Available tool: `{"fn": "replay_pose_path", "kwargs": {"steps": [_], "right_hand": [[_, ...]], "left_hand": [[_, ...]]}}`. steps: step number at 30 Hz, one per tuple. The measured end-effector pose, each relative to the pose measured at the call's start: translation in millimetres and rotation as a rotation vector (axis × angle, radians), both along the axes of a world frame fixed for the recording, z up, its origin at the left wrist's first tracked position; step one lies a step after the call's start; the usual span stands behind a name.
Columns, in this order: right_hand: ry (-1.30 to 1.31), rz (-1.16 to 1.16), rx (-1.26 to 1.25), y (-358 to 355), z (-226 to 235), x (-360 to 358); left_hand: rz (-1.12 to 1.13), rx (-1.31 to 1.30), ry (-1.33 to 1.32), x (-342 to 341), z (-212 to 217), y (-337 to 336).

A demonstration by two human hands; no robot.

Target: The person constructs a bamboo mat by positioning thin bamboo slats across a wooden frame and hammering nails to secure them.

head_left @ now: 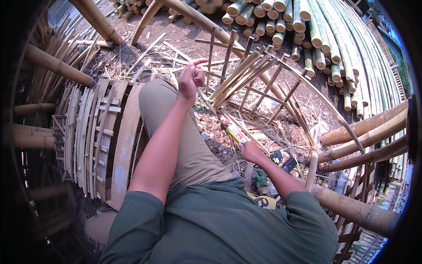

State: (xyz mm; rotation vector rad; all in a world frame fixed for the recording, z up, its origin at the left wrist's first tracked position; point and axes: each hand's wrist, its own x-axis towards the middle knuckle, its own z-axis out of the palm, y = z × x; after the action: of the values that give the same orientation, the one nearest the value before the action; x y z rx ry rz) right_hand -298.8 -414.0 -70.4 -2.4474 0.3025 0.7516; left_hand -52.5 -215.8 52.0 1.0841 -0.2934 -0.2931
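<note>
Both hands busy: your left hand (191, 79) pinches, seemingly, a thin strip; your right hand (249, 152) grips a knife (233, 130); next, steady the bamboo frame (263, 83).

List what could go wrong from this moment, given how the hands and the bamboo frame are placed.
1. The right hand grips a tool with a red and yellow handle close to the bent bamboo frame; a slip could send it toward the person's leg.
2. The left hand is raised near a thin slat end by the frame; splintered ends could jab the fingers.
3. Loose offcuts on the ground could roll underfoot.
</note>
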Motion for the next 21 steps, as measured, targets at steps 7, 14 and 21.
{"fn": "replay_pose_path", "kwargs": {"steps": [7,14,21], "right_hand": [[-0.047,-0.238,0.157,-35,97,32],[-0.098,-0.393,0.074,-90,142,10],[-0.038,-0.489,0.158,-98,148,-9]], "left_hand": [[-0.088,0.148,-0.034,-12,12,-16],[0.085,1.447,-0.360,-31,70,-30],[-0.080,1.510,-0.305,-47,75,-24]]}}
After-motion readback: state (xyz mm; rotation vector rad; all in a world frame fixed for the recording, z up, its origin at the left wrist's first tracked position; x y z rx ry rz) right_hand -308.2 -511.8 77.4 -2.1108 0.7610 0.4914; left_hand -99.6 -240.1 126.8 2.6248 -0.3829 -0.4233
